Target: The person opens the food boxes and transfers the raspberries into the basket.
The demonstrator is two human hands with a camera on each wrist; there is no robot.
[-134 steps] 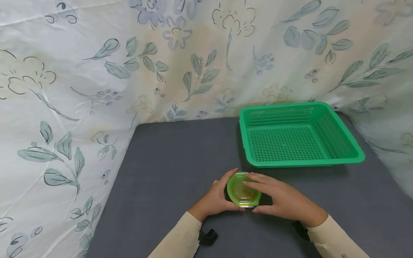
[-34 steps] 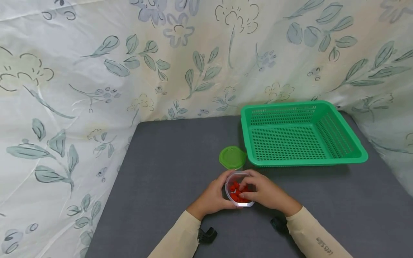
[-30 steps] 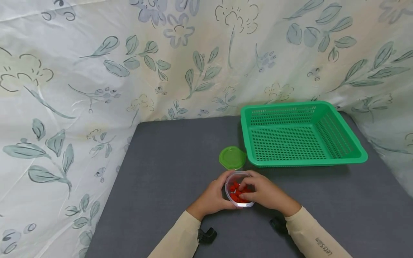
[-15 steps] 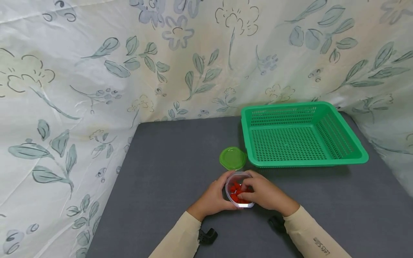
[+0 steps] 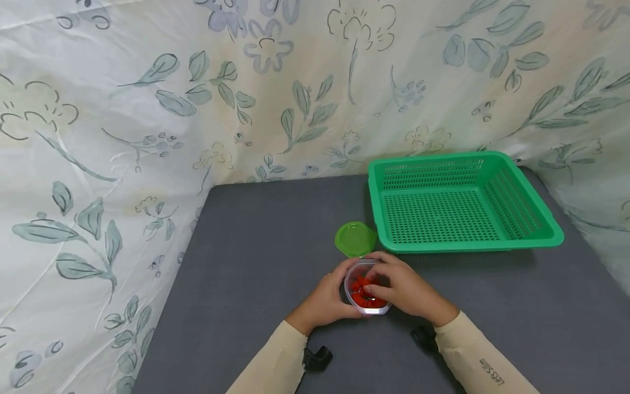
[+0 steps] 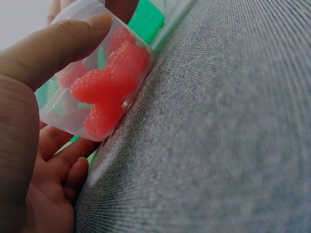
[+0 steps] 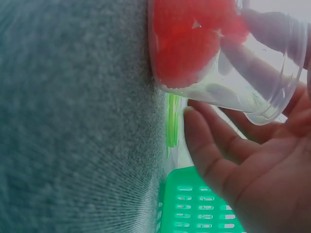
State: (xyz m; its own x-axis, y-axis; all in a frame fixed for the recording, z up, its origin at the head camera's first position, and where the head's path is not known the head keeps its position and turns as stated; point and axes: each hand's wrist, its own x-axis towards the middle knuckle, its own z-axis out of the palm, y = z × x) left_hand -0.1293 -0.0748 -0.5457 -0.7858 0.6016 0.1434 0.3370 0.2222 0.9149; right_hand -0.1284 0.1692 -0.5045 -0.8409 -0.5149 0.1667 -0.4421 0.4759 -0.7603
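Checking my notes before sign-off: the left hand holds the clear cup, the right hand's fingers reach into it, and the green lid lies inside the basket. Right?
Not quite: the head view shows the green lid lying on the gray table, outside the basket. The left hand does hold the clear cup, and fingers of the right hand reach into it.

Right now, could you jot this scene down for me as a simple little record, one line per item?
Left hand: curled round the side of the clear container
Right hand: thumb and finger inside the container, at the red pieces; whether they pinch one is unclear
Contents: bumpy red pieces, raspberry-like
Lid: green, off, lying just beyond the container
Basket: green, slotted, to the right of the lid
Surface: dark gray
Backdrop: pale cloth with flowers and leaves
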